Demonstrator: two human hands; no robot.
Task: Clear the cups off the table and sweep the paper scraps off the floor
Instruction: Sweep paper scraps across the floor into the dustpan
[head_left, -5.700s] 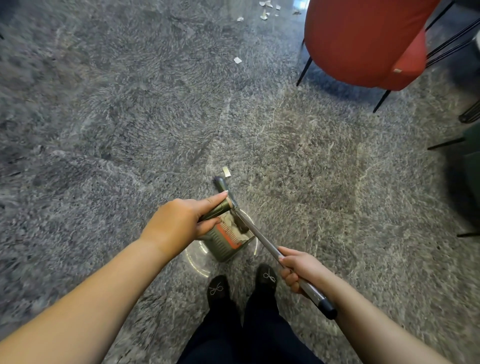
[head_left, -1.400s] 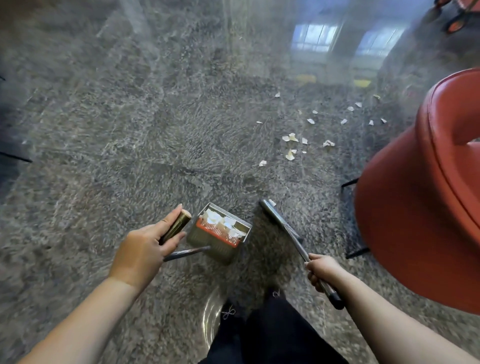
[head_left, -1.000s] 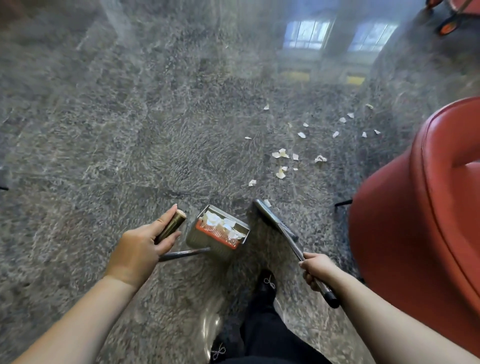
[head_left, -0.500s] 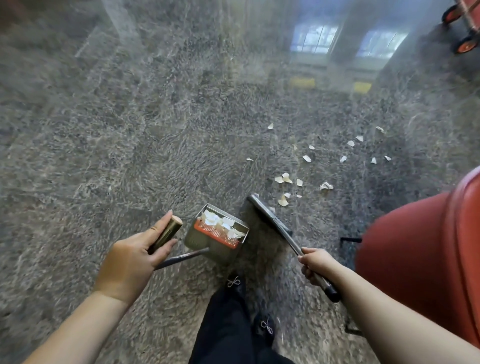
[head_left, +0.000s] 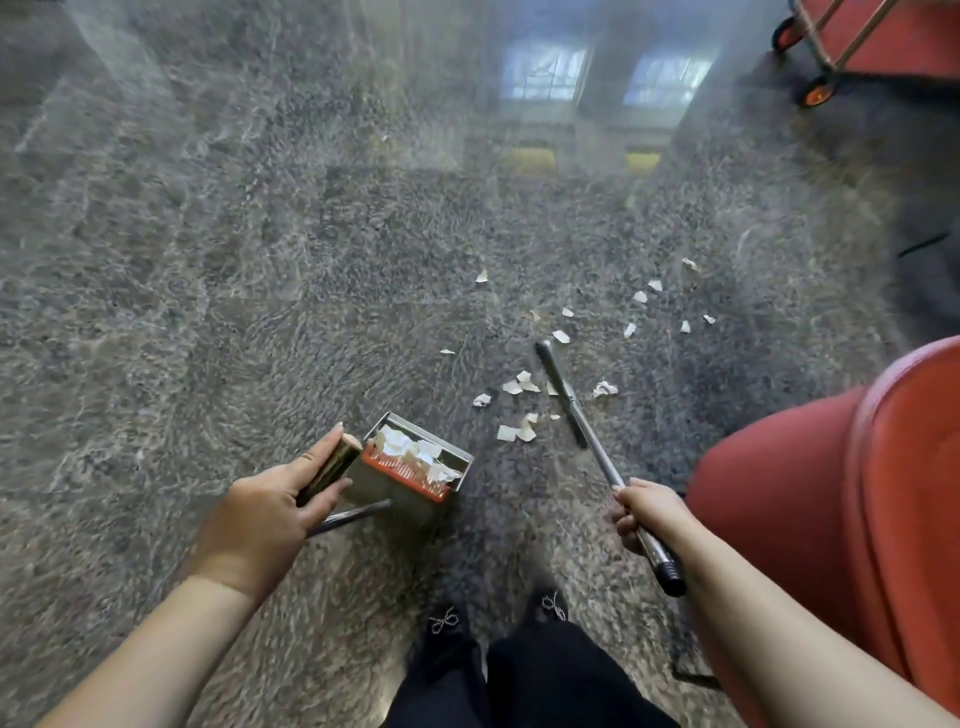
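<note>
Floor (head_left: 260, 286): grey speckled stone, glossy. Paper scraps (head_left: 511, 387): white. Dustpan (head_left: 415, 467): grey metal, orange-red comb strip. Broom (head_left: 576, 415): silver pole, black end. Chair (head_left: 831, 493): red. Trousers (head_left: 530, 680) and shoes (head_left: 447, 623): black.

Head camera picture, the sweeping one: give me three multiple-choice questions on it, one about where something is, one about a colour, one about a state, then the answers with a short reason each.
1. Where do most of the loose paper scraps lie?
A. on the floor ahead of the dustpan, around the broom's far end
B. on the chair seat
C. behind the person's shoes

2. What colour is the chair at the right?
A. blue
B. red
C. white

3. What is the state of the dustpan?
A. empty
B. upside down
C. already holding paper scraps

Answers:
1 A, the scraps are scattered round the broom head.
2 B, its shell is red.
3 C, white scraps lie inside, while the left hand holds its handle and the right hand holds the broom.
</note>
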